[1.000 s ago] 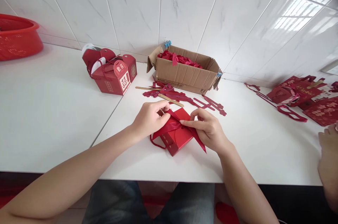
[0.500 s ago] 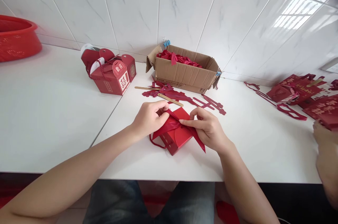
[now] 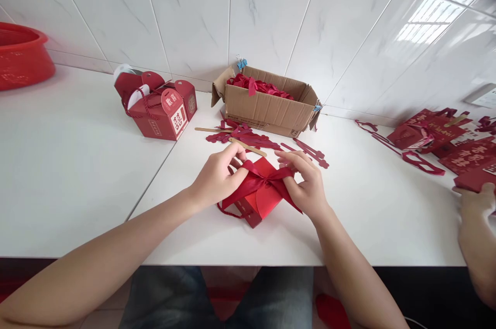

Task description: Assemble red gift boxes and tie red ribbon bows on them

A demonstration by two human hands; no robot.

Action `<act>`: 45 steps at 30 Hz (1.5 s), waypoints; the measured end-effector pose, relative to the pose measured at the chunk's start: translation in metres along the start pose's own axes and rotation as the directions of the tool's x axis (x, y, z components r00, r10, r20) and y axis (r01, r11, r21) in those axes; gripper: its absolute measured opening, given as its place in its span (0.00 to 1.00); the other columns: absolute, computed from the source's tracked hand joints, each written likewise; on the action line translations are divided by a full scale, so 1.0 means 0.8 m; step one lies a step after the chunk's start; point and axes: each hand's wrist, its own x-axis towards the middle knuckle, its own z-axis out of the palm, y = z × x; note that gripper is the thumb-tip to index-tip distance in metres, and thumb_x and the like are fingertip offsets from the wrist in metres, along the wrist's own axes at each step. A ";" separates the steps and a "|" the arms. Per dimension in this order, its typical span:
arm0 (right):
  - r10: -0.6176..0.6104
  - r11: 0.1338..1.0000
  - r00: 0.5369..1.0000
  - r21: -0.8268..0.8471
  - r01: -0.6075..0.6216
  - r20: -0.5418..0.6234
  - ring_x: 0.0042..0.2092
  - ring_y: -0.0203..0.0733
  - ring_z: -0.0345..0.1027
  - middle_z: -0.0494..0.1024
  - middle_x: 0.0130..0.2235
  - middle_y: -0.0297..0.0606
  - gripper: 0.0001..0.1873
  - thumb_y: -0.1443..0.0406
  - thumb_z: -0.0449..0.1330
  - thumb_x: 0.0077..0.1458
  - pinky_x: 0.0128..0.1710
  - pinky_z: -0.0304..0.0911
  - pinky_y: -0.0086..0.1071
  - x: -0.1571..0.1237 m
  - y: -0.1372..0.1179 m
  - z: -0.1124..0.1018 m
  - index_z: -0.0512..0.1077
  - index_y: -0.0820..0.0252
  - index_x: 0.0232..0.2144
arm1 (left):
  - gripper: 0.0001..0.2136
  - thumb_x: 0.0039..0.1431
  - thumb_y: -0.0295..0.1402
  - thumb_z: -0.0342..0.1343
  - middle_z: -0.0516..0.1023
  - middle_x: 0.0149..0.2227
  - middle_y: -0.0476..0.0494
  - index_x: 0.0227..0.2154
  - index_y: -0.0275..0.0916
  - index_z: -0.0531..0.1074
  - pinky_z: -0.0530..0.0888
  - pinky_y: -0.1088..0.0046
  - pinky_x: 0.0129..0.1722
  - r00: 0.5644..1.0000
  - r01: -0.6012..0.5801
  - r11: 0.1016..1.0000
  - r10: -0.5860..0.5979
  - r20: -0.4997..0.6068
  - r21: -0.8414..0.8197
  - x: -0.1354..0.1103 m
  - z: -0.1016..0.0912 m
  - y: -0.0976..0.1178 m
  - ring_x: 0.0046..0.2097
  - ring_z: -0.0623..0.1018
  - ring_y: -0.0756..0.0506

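Observation:
A small red gift box [image 3: 266,202] stands at the front middle of the table, with a dark red cord handle [image 3: 228,211] at its left side. Across its top lies a red ribbon [image 3: 253,183] tied in a bow, its knot near the middle and its tails hanging to either side. My left hand [image 3: 220,170] pinches the bow's left loop between thumb and fingers. On the other side, my right hand [image 3: 306,182] has its thumb and fingers closed on the right loop.
A cardboard box [image 3: 267,109] of red ribbons stands against the tiled wall. Before it lie loose ribbon strips [image 3: 248,136] and wooden sticks [image 3: 248,147]. Red gift boxes [image 3: 158,112] are at left, beside a red basin [image 3: 25,58]. At right, another person's hand [image 3: 478,200] touches a red box.
My right hand has gone from pressing the knot to gripping the right loop, which now shows pulled out. My left hand stays on the left loop. The other person's hand has moved up slightly.

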 end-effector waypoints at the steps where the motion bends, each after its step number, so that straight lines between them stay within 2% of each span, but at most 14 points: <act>1: 0.032 0.999 0.999 -0.005 -0.032 0.002 0.37 0.38 0.69 0.75 0.39 0.38 0.22 0.74 0.52 0.52 0.32 0.68 0.32 0.000 0.000 0.000 0.72 0.54 0.47 | 0.05 0.53 0.28 0.52 0.73 0.34 0.49 0.33 0.40 0.61 0.71 0.77 0.28 0.999 0.016 0.999 -0.014 0.035 -0.042 0.000 -0.001 0.003 0.34 0.77 0.49; 4: 0.120 0.993 0.993 -0.010 -0.120 0.004 0.32 0.36 0.68 0.77 0.36 0.37 0.15 0.69 0.54 0.56 0.31 0.68 0.32 0.000 -0.001 0.000 0.73 0.54 0.45 | 0.10 0.53 0.28 0.52 0.76 0.42 0.44 0.38 0.41 0.63 0.75 0.69 0.40 0.993 0.007 0.992 0.007 0.115 -0.127 -0.001 -0.004 0.007 0.47 0.78 0.44; 7: 0.179 0.984 0.984 0.019 -0.179 0.012 0.30 0.35 0.68 0.77 0.35 0.36 0.13 0.66 0.55 0.57 0.29 0.68 0.30 0.001 -0.002 0.000 0.73 0.54 0.45 | 0.17 0.49 0.25 0.51 0.74 0.48 0.42 0.43 0.42 0.66 0.72 0.62 0.52 0.982 -0.074 0.979 0.105 0.155 -0.190 -0.001 -0.006 0.006 0.53 0.74 0.42; 11: 0.258 0.958 0.965 0.121 -0.261 0.038 0.32 0.35 0.68 0.76 0.34 0.36 0.14 0.67 0.57 0.54 0.27 0.68 0.28 0.000 -0.006 0.001 0.73 0.56 0.44 | 0.14 0.52 0.30 0.55 0.74 0.47 0.42 0.44 0.40 0.68 0.73 0.65 0.50 0.963 -0.150 0.976 0.180 0.200 -0.156 -0.003 -0.005 0.007 0.49 0.75 0.43; 15: 0.319 0.914 0.942 0.228 -0.335 0.108 0.30 0.34 0.66 0.75 0.35 0.37 0.15 0.66 0.57 0.54 0.22 0.65 0.26 -0.004 -0.012 0.007 0.72 0.58 0.45 | 0.08 0.54 0.36 0.60 0.73 0.49 0.41 0.36 0.39 0.73 0.69 0.64 0.55 0.963 -0.217 0.976 0.217 0.158 -0.014 -0.005 -0.003 0.013 0.52 0.73 0.42; 21: 0.309 0.919 0.945 0.222 -0.325 0.105 0.29 0.33 0.66 0.74 0.36 0.38 0.15 0.63 0.58 0.55 0.19 0.64 0.25 -0.008 -0.016 0.014 0.71 0.57 0.46 | 0.05 0.55 0.35 0.59 0.74 0.49 0.42 0.27 0.40 0.75 0.68 0.60 0.55 0.961 -0.267 0.953 0.253 0.111 0.141 -0.008 -0.005 0.018 0.53 0.72 0.41; 29: 0.298 0.945 0.954 0.137 -0.297 0.018 0.27 0.34 0.71 0.76 0.34 0.36 0.13 0.65 0.58 0.53 0.19 0.66 0.26 -0.005 -0.017 0.012 0.71 0.57 0.43 | 0.05 0.54 0.32 0.58 0.75 0.49 0.42 0.25 0.40 0.75 0.68 0.60 0.56 0.957 -0.262 0.957 0.242 0.161 0.124 -0.010 -0.005 0.020 0.54 0.72 0.41; 45: 0.247 0.966 0.968 0.089 -0.243 -0.037 0.25 0.35 0.73 0.78 0.35 0.36 0.10 0.65 0.57 0.55 0.21 0.69 0.28 -0.011 -0.012 0.014 0.71 0.57 0.41 | 0.05 0.52 0.32 0.60 0.75 0.51 0.42 0.22 0.41 0.75 0.65 0.56 0.59 0.972 -0.169 0.983 0.153 0.180 0.076 -0.008 -0.003 0.023 0.57 0.70 0.39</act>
